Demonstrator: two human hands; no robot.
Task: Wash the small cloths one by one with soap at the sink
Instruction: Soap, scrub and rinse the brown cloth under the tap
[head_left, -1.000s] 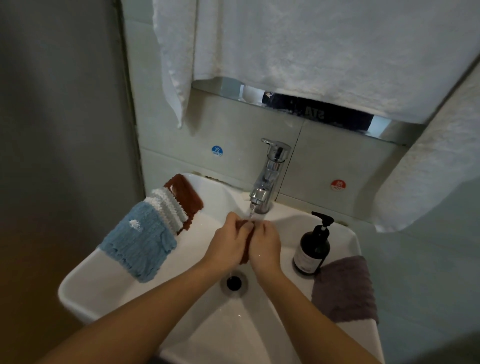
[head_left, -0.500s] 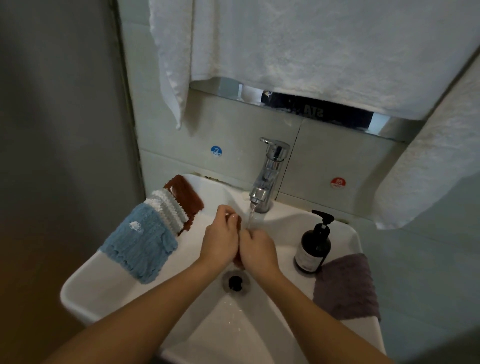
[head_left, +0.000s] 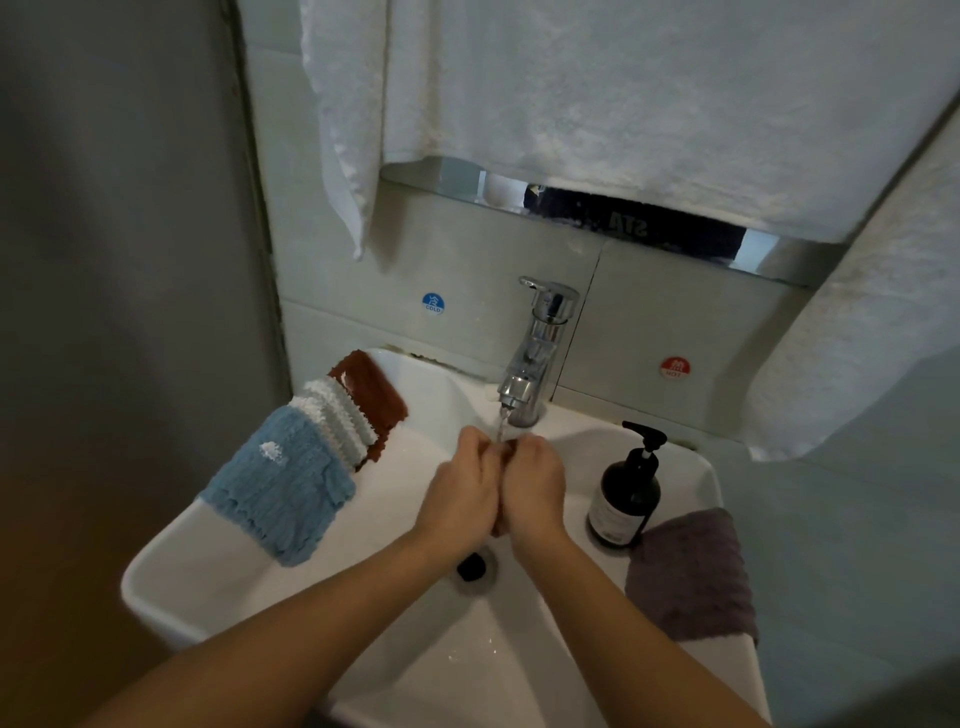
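Note:
My left hand (head_left: 460, 493) and my right hand (head_left: 535, 488) are pressed together over the white sink (head_left: 218, 561), both gripping a small dark red cloth (head_left: 506, 448). Only slivers of that cloth show between my fingers. Water runs from the chrome tap (head_left: 537, 348) onto the cloth and my knuckles. On the sink's left rim lie a blue cloth (head_left: 280, 488), a white-grey cloth (head_left: 337, 413) and a brown cloth (head_left: 374, 387), overlapping. A purple-grey cloth (head_left: 693, 577) lies on the right rim. A dark soap pump bottle (head_left: 626, 493) stands beside it.
The drain (head_left: 472, 566) sits below my hands. White towels (head_left: 623, 104) hang above the tap, another towel (head_left: 857, 338) at right. A grey wall (head_left: 130, 260) closes the left side. Blue cold (head_left: 432, 303) and red hot (head_left: 674, 367) stickers mark the tiles.
My hands have shifted slightly right and up under the stream, rubbing the red cloth between them. The other cloths and the bottle have not moved.

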